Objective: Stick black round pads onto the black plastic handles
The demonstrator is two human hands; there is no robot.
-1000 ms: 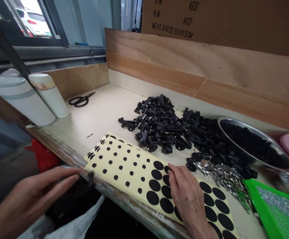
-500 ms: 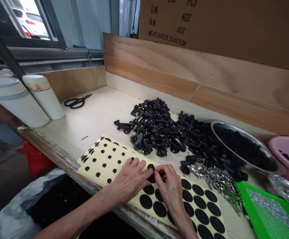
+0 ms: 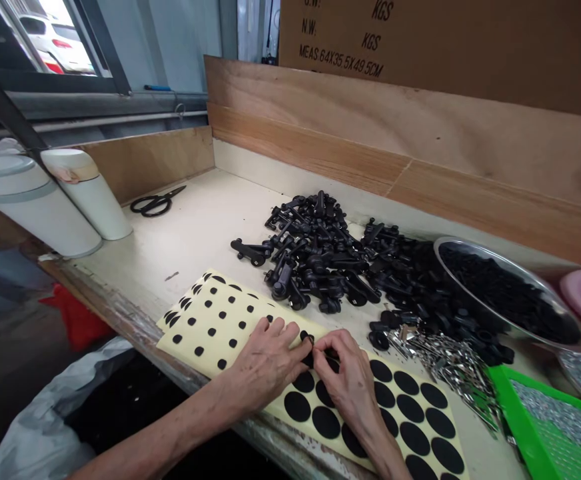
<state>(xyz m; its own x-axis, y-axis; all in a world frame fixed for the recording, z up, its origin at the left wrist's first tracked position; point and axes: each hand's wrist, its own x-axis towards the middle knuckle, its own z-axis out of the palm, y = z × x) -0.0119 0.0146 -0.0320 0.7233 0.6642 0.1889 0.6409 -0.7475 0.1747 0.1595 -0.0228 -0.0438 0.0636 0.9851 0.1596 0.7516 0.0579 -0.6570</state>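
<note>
Pale yellow backing sheets (image 3: 198,331) lie along the table's near edge, bearing small black dots on the left and large black round stickers (image 3: 326,422) on the right. Across the middle rests my left hand (image 3: 266,353), fingers spread on the sheet, its index fingertip at a black sticker beside the other hand. My right hand (image 3: 346,373) is closed in a pinch, thumb and index together at the edge of that black round sticker. The fingers partly hide the sticker, so how far it is lifted cannot be seen.
Behind the sheets lies a heap of black plastic parts (image 3: 315,260). To the right are small metal pieces (image 3: 450,360), a steel bowl (image 3: 438,250), a pink basin (image 3: 578,293) and a green tray (image 3: 510,393). Scissors (image 3: 155,203) and two white bottles (image 3: 95,200) stand left.
The view has shifted slightly. My right hand's fingertips have drawn together at the sticker, close to the left index finger. My left hand has stayed on the sheet.
</note>
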